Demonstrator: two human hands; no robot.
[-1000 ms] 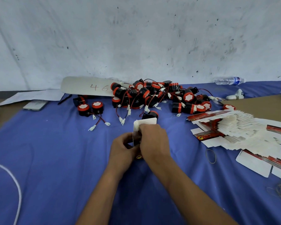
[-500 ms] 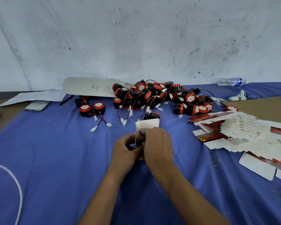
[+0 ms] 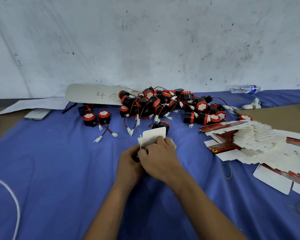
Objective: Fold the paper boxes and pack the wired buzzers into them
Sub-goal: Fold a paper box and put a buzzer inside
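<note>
Box [image 3: 154, 137] stands upright at mid-bench between both hands, white flap pointing far, left hand [image 3: 128, 163] and right hand [image 3: 158, 160] equally close, fingers [image 3: 160, 141] curled around its lower body.

Solid blue table cloth [image 3: 50, 161]. Black cylindrical buzzers with orange-red bands and white faces [image 3: 163, 104] at 12 o'clock, red-black wires, white plugs. White flat paper boxes with red printed strips [image 3: 246, 141] at 3 o'clock. White grey-smudged wall [image 3: 145, 40]. White card marked "46" in red [image 3: 93, 96].
</note>
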